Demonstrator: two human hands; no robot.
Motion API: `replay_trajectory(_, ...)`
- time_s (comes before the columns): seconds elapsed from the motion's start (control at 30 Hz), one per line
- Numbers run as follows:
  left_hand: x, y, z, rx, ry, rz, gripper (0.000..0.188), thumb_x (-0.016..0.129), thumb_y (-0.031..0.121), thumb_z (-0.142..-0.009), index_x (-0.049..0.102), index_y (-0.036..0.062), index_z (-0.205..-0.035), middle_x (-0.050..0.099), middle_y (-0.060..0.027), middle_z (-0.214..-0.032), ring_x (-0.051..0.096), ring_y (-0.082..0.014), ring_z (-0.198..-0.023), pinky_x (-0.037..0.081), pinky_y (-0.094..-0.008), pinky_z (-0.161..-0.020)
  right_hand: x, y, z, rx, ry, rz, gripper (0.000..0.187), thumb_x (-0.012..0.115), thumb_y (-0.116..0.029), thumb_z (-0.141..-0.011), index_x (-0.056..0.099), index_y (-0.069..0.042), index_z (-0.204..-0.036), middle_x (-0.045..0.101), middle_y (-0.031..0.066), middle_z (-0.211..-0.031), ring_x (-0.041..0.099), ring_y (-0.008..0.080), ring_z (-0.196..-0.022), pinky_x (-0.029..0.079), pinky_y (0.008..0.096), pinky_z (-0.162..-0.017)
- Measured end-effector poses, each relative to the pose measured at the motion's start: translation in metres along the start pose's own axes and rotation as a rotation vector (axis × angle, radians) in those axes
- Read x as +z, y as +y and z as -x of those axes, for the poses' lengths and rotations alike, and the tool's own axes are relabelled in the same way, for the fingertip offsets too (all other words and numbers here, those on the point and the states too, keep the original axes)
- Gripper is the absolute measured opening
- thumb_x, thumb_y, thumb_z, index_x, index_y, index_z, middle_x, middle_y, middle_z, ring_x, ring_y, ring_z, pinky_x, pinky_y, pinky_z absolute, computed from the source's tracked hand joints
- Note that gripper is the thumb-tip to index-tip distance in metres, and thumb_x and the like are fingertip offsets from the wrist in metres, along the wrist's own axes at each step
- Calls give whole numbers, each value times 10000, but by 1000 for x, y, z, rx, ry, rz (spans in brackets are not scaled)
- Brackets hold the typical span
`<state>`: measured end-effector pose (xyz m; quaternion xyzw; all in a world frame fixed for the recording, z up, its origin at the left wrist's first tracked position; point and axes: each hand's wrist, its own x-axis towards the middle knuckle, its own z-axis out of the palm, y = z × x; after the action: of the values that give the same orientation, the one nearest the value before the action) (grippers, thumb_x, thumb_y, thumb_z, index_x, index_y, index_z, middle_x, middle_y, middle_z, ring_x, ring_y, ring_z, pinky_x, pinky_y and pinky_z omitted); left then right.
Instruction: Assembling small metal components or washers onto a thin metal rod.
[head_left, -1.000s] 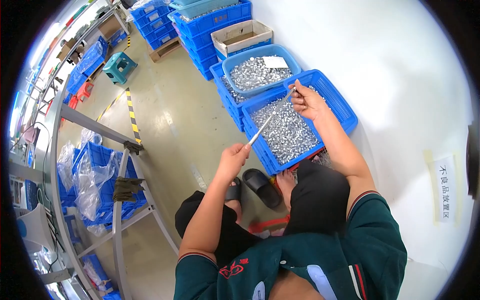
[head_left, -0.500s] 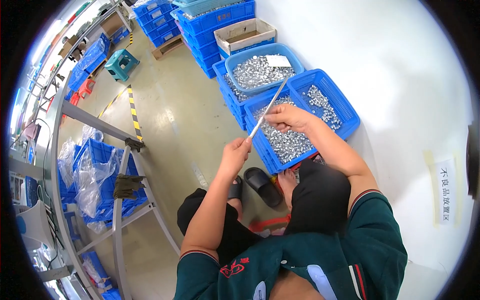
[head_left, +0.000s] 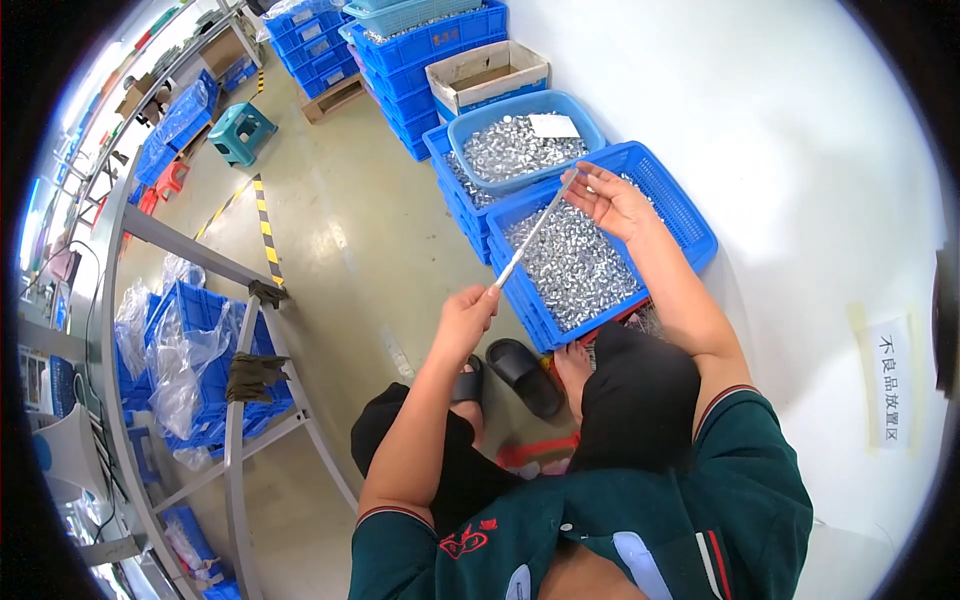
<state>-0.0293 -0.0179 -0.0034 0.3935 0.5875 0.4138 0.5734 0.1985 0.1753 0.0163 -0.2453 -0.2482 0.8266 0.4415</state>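
My left hand (head_left: 468, 320) is closed round the lower end of a thin silver-grey rod (head_left: 533, 233), which slants up and away to the right. At its far tip, my right hand (head_left: 622, 207) has its fingertips on the rod, the other fingers loosely bent and partly apart. Any tiny part at the tip is too small to make out. Beneath the rod and right hand is a blue plastic crate (head_left: 697, 238) holding many small shiny metal pieces (head_left: 575, 270). My right forearm hides part of its right side.
Behind the crate, a light blue basin (head_left: 590, 112) holds more metal pieces and a white card (head_left: 553, 126). A carton (head_left: 500, 72) and stacked blue crates (head_left: 405, 95) stand farther back. At left are a metal frame (head_left: 236, 450) and a green stool (head_left: 242, 133); a white wall is at right.
My right hand has slid from the middle of the rod up to its far tip, and its fingers have loosened and spread. The left hand keeps its hold, almost still.
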Motion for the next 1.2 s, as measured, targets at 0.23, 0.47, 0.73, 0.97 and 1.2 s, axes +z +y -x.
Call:
replay_trajectory(0.23, 4, 3, 5, 7, -4, -86, 305, 505, 313, -870, 475, 86, -667, 350, 69, -506, 263, -22, -420, 188, -207, -369, 13, -1, 4, -89, 117, -35, 212, 402, -38, -895, 429, 42, -1090, 511, 223, -1082, 528, 334, -1036, 460, 467, -894)
replay_trajectory(0.47, 7, 8, 6, -41, 5, -96, 312, 529, 278, -861, 513, 32, -670, 427, 34, -576, 358, -53, -516, 312, -234, -466, 24, 7, 3, -108, 139, -164, 171, 406, -7, -885, 436, 37, -1047, 511, 228, -1082, 528, 322, -1046, 456, 446, -899)
replay_trajectory(0.73, 6, -2, 2, -14, 18, -72, 307, 531, 274, -861, 510, 33, -671, 426, 34, -577, 352, -52, -512, 308, -236, -461, 27, 5, 2, -196, 92, -116, 184, 400, 76, -833, 474, 36, -996, 532, 214, -1068, 540, 300, -1041, 456, 426, -903)
replay_trajectory(0.97, 10, -5, 4, 53, 63, -107, 319, 525, 280, -867, 490, 46, -652, 389, 45, -554, 326, -53, -504, 274, -233, -450, 38, 1, 8, -274, -33, -59, 254, 362, 92, -818, 474, 71, -1044, 508, 221, -1091, 499, 306, -1087, 432, 429, -934)
replay_trajectory(1.2, 24, -14, 6, 241, 265, -259, 343, 529, 280, -864, 491, -18, -700, 397, -100, -537, 348, -133, -519, 358, -321, -495, 46, 2, 9, -145, -44, -198, 178, 441, -24, -836, 523, 39, -980, 566, 187, -1005, 526, 303, -1050, 435, 443, -913)
